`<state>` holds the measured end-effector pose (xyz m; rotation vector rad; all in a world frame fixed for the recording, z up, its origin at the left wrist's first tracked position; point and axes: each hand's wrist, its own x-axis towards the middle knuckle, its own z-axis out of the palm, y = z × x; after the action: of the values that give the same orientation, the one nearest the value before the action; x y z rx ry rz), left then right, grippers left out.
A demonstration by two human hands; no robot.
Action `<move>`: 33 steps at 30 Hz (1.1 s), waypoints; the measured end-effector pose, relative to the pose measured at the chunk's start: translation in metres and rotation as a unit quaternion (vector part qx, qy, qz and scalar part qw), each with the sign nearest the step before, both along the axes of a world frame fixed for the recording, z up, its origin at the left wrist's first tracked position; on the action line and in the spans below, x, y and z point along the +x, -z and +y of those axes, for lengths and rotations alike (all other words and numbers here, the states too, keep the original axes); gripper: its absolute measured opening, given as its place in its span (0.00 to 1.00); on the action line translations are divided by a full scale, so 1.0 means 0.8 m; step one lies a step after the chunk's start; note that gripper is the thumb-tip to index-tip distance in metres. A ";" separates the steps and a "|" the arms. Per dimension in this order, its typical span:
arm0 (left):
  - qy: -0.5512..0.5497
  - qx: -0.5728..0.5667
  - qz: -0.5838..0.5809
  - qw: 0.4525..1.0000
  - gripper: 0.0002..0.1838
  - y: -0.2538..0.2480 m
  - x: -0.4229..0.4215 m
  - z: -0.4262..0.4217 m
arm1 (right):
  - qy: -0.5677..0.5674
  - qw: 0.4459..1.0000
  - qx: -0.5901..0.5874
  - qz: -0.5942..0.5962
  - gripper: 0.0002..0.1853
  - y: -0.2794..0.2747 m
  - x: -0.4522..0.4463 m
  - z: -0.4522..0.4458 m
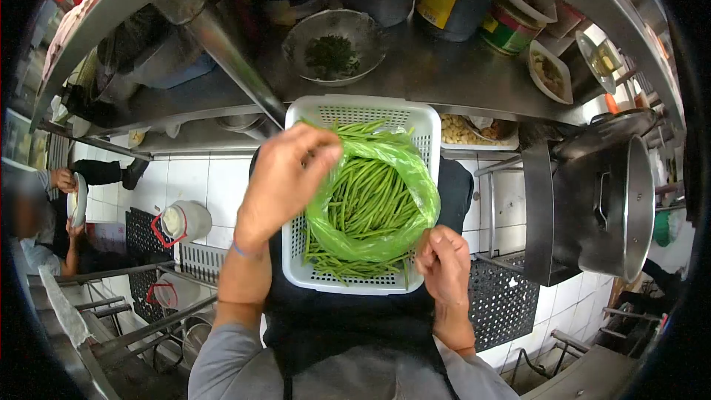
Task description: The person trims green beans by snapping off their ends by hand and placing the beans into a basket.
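Note:
A white slotted basket [296,270] rests on my lap, with green beans [370,196] in it. A thin green plastic bag [424,194] lies in the basket, its mouth rolled open around a heap of the beans. More beans lie outside the bag, along the basket's top and bottom. My left hand [285,178] is over the bag's left rim, fingers curled and thumb close to the fingertips; what they pinch, if anything, is hidden. At the bag's lower right edge, my right hand [446,263] is closed, its fingertips pinching the plastic.
Ahead, a steel shelf [244,100] bears a metal bowl of chopped greens [333,52], tubs and a tin. A large lidded pot [600,204] is at the right. On the tiled floor at left sits a white bucket [189,221]. Another person's hand [63,179] holds a dish at far left.

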<state>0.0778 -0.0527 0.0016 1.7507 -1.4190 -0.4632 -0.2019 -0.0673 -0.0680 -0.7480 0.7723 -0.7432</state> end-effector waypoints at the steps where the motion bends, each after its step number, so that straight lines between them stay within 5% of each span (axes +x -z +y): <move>1: 0.016 -0.014 -0.027 0.999 0.09 -0.001 -0.009 0.009 | 0.017 1.000 -0.005 -0.006 0.17 0.004 0.001 -0.006; 5: -0.015 -0.044 -0.056 0.997 0.06 0.005 -0.037 0.035 | 0.002 0.974 -0.160 0.162 0.12 0.001 0.016 -0.029; 8: -0.005 -0.053 -0.054 0.997 0.05 0.023 -0.052 0.046 | -0.064 0.873 -0.367 0.315 0.09 -0.006 0.034 -0.043; 12: 0.013 -0.050 -0.052 0.997 0.05 0.034 -0.069 0.050 | -0.079 0.741 -0.576 0.334 0.11 0.007 0.078 -0.053; 16: -0.010 -0.047 -0.024 0.999 0.06 0.026 -0.063 0.065 | -0.161 0.657 -0.592 0.439 0.12 0.006 0.095 -0.057; 19: -0.017 -0.041 0.017 0.999 0.08 0.025 -0.055 0.081 | -0.099 0.670 -0.632 0.377 0.10 -0.006 0.089 -0.057; 22: 0.009 -0.095 0.025 0.995 0.10 0.012 -0.065 0.077 | -0.101 0.786 -0.559 0.243 0.08 -0.057 0.075 -0.045; 26: 0.092 -0.099 0.030 0.990 0.10 0.022 -0.091 0.067 | -0.161 0.840 -0.499 0.143 0.06 -0.086 0.052 -0.040; 27: 0.162 -0.018 0.050 0.985 0.09 0.025 -0.081 0.069 | -0.124 0.838 -0.511 0.143 0.07 -0.080 0.052 -0.041; 33: 0.127 -0.002 0.088 0.988 0.09 0.033 -0.081 0.069 | -0.073 0.727 -0.626 0.272 0.11 -0.060 0.040 -0.033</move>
<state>0.0129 0.0024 -0.0247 1.4900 -1.5180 -0.7316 -0.1702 -0.0938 -0.0201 -2.3259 0.6297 -0.8648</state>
